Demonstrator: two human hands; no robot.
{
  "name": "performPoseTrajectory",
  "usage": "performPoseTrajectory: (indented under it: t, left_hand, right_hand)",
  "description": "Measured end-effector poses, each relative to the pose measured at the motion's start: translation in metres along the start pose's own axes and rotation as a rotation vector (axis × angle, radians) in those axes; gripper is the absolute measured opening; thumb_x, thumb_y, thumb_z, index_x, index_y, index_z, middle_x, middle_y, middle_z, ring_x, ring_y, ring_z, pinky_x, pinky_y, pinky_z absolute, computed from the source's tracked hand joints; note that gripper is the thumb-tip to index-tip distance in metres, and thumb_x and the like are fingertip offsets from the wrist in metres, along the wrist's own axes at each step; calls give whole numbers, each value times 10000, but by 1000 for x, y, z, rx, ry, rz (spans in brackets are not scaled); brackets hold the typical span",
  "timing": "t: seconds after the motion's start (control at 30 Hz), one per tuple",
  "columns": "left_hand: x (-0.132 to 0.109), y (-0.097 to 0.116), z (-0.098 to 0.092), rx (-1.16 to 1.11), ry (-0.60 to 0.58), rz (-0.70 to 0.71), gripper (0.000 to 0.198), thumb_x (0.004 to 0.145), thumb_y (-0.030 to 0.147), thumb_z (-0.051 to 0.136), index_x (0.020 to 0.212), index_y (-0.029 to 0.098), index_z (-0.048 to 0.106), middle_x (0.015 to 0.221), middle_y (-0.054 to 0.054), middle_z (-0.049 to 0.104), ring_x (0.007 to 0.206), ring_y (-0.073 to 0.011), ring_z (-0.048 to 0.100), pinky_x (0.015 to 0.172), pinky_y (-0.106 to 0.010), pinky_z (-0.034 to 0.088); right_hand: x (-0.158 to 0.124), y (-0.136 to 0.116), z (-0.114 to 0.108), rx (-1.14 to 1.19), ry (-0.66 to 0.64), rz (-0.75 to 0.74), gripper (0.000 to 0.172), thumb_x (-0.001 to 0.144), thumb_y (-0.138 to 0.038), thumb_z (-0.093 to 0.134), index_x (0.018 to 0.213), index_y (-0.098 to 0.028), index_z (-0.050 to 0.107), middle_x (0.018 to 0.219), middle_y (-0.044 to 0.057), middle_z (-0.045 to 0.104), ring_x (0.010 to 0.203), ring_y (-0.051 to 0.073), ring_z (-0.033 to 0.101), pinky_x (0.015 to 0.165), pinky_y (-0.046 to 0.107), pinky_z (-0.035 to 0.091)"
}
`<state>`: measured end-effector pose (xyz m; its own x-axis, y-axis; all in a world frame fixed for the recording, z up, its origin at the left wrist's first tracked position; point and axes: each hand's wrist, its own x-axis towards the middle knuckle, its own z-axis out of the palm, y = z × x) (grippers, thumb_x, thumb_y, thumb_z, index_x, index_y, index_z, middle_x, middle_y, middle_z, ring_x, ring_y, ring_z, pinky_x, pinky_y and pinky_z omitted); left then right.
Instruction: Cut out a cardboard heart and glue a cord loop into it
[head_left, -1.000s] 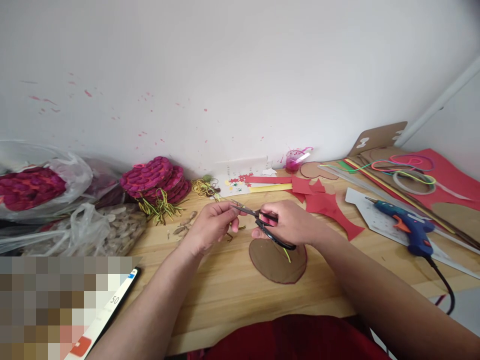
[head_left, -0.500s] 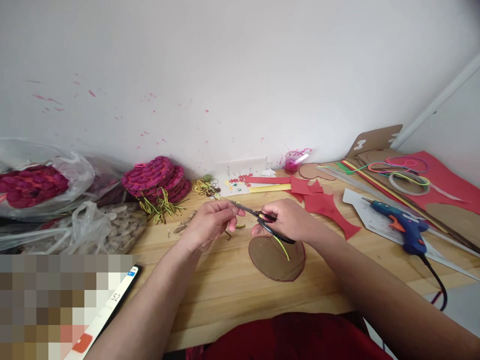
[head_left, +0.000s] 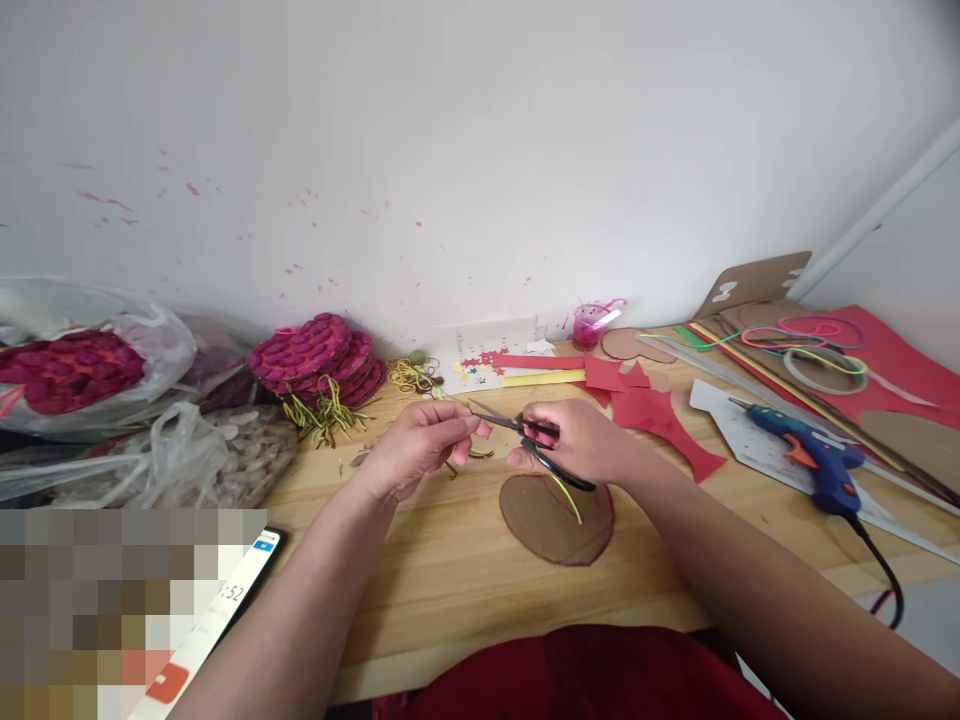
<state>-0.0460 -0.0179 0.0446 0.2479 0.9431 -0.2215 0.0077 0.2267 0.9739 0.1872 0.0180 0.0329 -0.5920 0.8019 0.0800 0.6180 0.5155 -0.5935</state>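
My left hand (head_left: 424, 445) is closed in a pinch, its fingertips at the scissor blades. Dark yellow-green yarn (head_left: 480, 454) shows just below these fingers; the pinched part is mostly hidden. In my right hand (head_left: 574, 440) are black-handled scissors (head_left: 501, 419), pointing left with the blades slightly apart. A bright yellow-green string (head_left: 568, 500) hangs from beneath the right hand, over a round cardboard piece (head_left: 556, 535) with a dark reddish edge. This cardboard lies flat on the wooden table (head_left: 450, 610), below the right hand.
At right a blue glue gun (head_left: 817, 465) rests on white card. Red paper scraps (head_left: 664, 425) lie behind my right hand, near a cup of pink liquid (head_left: 591, 325). Left are stacked magenta discs (head_left: 319, 355), a plastic bag of stones (head_left: 251, 450) and a phone (head_left: 217, 610).
The scissor blades have parted a little near my left fingertips. Both hands stay in nearly the same place, and the whole view has shifted slightly.
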Motion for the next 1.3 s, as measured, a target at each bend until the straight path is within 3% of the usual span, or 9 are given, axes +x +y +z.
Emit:
performPoseTrajectory:
  t: [0.23, 0.53, 0.77, 0.97, 1.2, 1.3]
  left_hand:
    - [0, -1, 0, 55, -75, -39, 218, 759, 331, 703, 835, 136, 763, 475, 17, 585, 373, -40, 332, 399, -207, 168]
    - [2, -4, -2, 98, -57, -39, 258, 766, 345, 685, 869, 123, 768, 492, -4, 607, 396, -58, 384, 412, -226, 157]
    - [0, -3, -1, 71, -39, -45, 265, 750, 353, 706, 847, 114, 765, 478, -6, 608, 367, -45, 327, 409, -230, 136]
    - [-1, -2, -1, 35, -36, -39, 272, 759, 382, 721, 834, 123, 755, 485, -4, 595, 399, -59, 380, 422, -217, 177]
    - [1, 0, -3, 66, 3, -37, 304, 756, 419, 725, 838, 127, 741, 492, 13, 584, 362, -41, 261, 402, -229, 96]
    - [1, 1, -1, 103, 19, -13, 287, 766, 413, 708, 826, 135, 741, 507, 16, 586, 385, -48, 283, 411, -224, 132]
  right_hand:
    - [-2, -7, -4, -100, 12, -55, 394, 784, -537, 701, 695, -202, 514, 622, -39, 525, 560, 103, 378, 536, 259, 219]
    - [-3, -8, -5, -131, 14, -22, 449, 780, -575, 667, 622, -196, 484, 552, -40, 477, 543, 105, 334, 533, 278, 176]
    - [-4, -12, -8, -140, -7, 39, 399, 768, -535, 670, 613, -190, 544, 569, -17, 554, 539, 108, 383, 531, 286, 173]
    - [-1, -10, -9, -190, 19, 59, 423, 751, -528, 694, 563, -188, 526, 538, -19, 545, 527, 111, 388, 531, 288, 177]
    - [2, 3, -5, -43, 93, 111, 409, 796, -551, 681, 653, -182, 579, 616, -8, 589, 568, 117, 435, 537, 268, 227]
    - [0, -1, -5, -65, 66, 91, 400, 767, -560, 706, 689, -196, 560, 635, -17, 590, 568, 115, 434, 536, 266, 243]
